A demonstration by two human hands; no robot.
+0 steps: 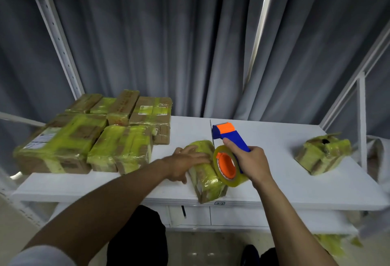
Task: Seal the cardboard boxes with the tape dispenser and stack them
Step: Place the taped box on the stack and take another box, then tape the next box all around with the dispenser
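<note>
left hand [187,161] presses flat on the small box [207,181]; right hand [254,163] wraps its fingers round the tape dispenser [230,133]. taped boxes [95,136] sit piled at left; the crumpled box [322,153] seemingly waits.

white table [306,170] before grey curtain [168,43], white rack post [59,41].

Head-worn view, down over table [274,191]

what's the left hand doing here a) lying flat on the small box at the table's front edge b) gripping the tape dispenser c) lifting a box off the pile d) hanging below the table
a: the left hand lies flat on the small box, while the right hand grips the tape dispenser.
</note>
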